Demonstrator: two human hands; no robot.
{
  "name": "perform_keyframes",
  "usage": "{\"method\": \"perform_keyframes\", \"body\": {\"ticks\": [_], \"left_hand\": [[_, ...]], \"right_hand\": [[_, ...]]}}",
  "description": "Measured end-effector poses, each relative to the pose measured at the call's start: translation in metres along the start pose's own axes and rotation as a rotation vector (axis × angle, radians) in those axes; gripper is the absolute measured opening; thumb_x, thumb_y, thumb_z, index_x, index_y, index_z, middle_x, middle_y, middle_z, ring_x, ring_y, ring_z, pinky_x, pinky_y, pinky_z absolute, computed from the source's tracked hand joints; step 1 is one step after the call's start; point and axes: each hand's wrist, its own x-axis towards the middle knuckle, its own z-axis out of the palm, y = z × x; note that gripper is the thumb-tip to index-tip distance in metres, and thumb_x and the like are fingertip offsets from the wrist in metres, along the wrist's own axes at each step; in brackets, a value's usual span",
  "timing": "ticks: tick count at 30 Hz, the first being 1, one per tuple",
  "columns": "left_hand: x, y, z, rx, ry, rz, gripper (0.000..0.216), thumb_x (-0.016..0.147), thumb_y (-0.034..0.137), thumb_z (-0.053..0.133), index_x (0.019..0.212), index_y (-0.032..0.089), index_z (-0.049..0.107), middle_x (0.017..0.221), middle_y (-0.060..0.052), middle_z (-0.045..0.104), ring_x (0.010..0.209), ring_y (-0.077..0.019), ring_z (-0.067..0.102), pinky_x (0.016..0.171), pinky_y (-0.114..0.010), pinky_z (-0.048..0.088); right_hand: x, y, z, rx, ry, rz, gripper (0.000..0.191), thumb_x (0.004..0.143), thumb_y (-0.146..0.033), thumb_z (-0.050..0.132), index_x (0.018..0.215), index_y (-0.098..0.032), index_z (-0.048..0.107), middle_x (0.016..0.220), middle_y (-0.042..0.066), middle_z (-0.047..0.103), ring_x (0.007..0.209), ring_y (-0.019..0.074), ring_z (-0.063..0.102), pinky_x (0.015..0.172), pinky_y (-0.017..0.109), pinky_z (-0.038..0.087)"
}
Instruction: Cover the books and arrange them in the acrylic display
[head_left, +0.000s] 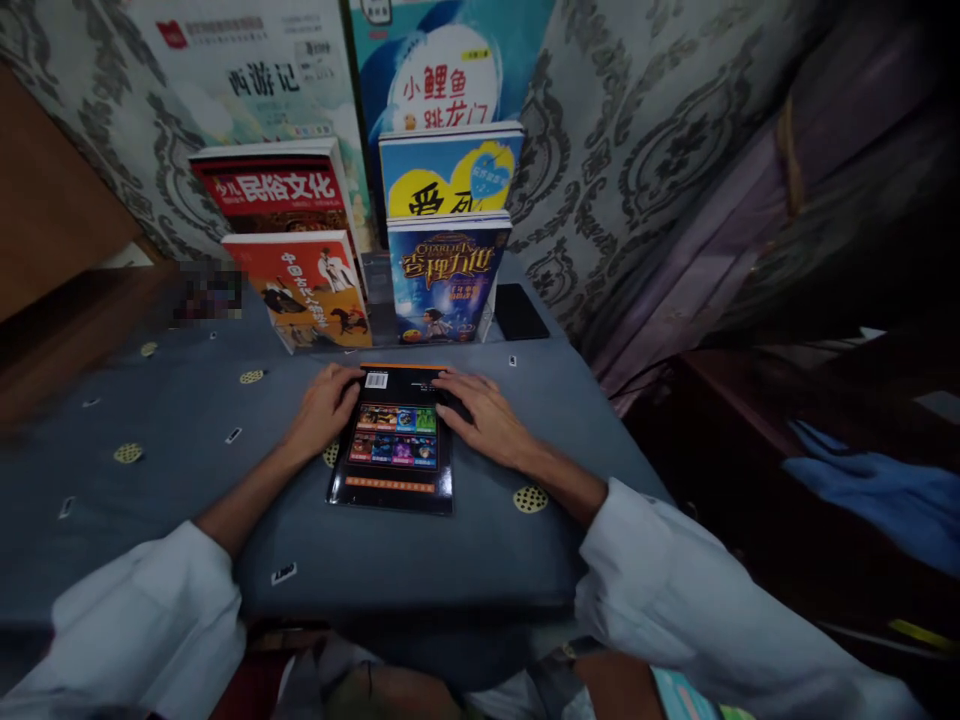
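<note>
A black paperback book (397, 490) lies flat on the grey tablecloth. Its upper side carries a barcode, two rows of small colour pictures and an orange strip. My left hand (328, 408) rests at the book's far left corner, thumb apart from the fingers, fingertips touching the edge. Across from it, my right hand (487, 420) lies over the far right corner with its fingers stretched onto the book and the thumb on the right edge. Both hands are open. The underside of the book is hidden.
Behind the book stand an orange-covered book (307, 290), a red book (274, 190), a blue book (450, 280) and a yellow-and-blue book (450, 170). Two larger books lean at the back. A dark flat object (521, 312) lies right of them. A patterned curtain (645, 130) hangs behind.
</note>
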Motion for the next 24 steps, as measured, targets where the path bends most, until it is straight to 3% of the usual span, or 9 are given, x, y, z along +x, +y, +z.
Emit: {"method": "perform_keyframes", "body": {"ticks": [2, 5, 8, 11, 15, 20, 24], "left_hand": [[-0.001, -0.001, 0.003, 0.026, -0.002, 0.027, 0.037, 0.096, 0.033, 0.039, 0.116, 0.016, 0.066, 0.12, -0.013, 0.068, 0.116, -0.0263, 0.063, 0.106, -0.049, 0.049], [-0.001, -0.006, 0.006, 0.003, -0.019, 0.036, 0.035, 0.096, 0.028, 0.038, 0.118, 0.019, 0.064, 0.138, -0.01, 0.064, 0.132, -0.0252, 0.056, 0.115, -0.05, 0.042], [-0.001, -0.012, 0.004, -0.027, -0.059, 0.036, 0.037, 0.095, 0.024, 0.036, 0.121, 0.021, 0.063, 0.141, -0.007, 0.063, 0.136, -0.0226, 0.054, 0.116, -0.048, 0.042], [0.001, -0.018, 0.001, -0.051, -0.088, 0.049, 0.039, 0.095, 0.022, 0.036, 0.122, 0.021, 0.063, 0.14, -0.006, 0.065, 0.137, -0.0219, 0.054, 0.117, -0.048, 0.041], [0.003, -0.022, 0.0, -0.06, -0.091, 0.073, 0.039, 0.093, 0.019, 0.037, 0.12, 0.021, 0.065, 0.136, -0.005, 0.067, 0.134, -0.0214, 0.056, 0.117, -0.047, 0.042], [0.004, -0.02, 0.001, -0.006, -0.104, 0.086, 0.038, 0.094, 0.017, 0.038, 0.121, 0.02, 0.065, 0.136, -0.006, 0.067, 0.135, -0.0235, 0.055, 0.116, -0.049, 0.042], [0.003, -0.018, 0.0, 0.023, -0.115, 0.098, 0.037, 0.095, 0.018, 0.04, 0.123, 0.02, 0.064, 0.138, -0.006, 0.066, 0.135, -0.0245, 0.055, 0.117, -0.05, 0.04]], "right_hand": [[0.002, -0.014, 0.001, -0.037, -0.012, -0.012, 0.037, 0.1, -0.033, 0.05, 0.132, -0.017, 0.061, 0.141, 0.016, 0.063, 0.145, 0.0314, 0.044, 0.119, 0.062, 0.028], [0.004, -0.05, 0.009, 0.0, -0.107, -0.153, 0.038, 0.103, -0.032, 0.047, 0.134, -0.016, 0.061, 0.142, 0.016, 0.062, 0.145, 0.0279, 0.044, 0.12, 0.056, 0.03], [0.006, -0.084, 0.024, 0.053, -0.241, -0.334, 0.041, 0.104, -0.032, 0.046, 0.14, -0.015, 0.057, 0.149, 0.015, 0.056, 0.146, 0.024, 0.043, 0.122, 0.049, 0.032], [0.01, -0.098, 0.039, 0.05, -0.307, -0.39, 0.044, 0.104, -0.033, 0.045, 0.143, -0.015, 0.054, 0.152, 0.015, 0.053, 0.147, 0.0232, 0.041, 0.124, 0.047, 0.031], [0.021, -0.078, 0.046, 0.02, -0.272, -0.293, 0.047, 0.104, -0.032, 0.044, 0.146, -0.014, 0.051, 0.156, 0.016, 0.047, 0.151, 0.0246, 0.035, 0.124, 0.05, 0.032], [0.032, -0.039, 0.037, -0.08, -0.192, -0.093, 0.052, 0.103, -0.034, 0.042, 0.148, -0.008, 0.048, 0.158, 0.021, 0.041, 0.151, 0.0292, 0.033, 0.124, 0.054, 0.029], [0.03, -0.023, 0.032, -0.124, -0.118, 0.021, 0.056, 0.103, -0.038, 0.04, 0.148, -0.006, 0.047, 0.159, 0.022, 0.039, 0.152, 0.0314, 0.03, 0.124, 0.056, 0.027]]}}
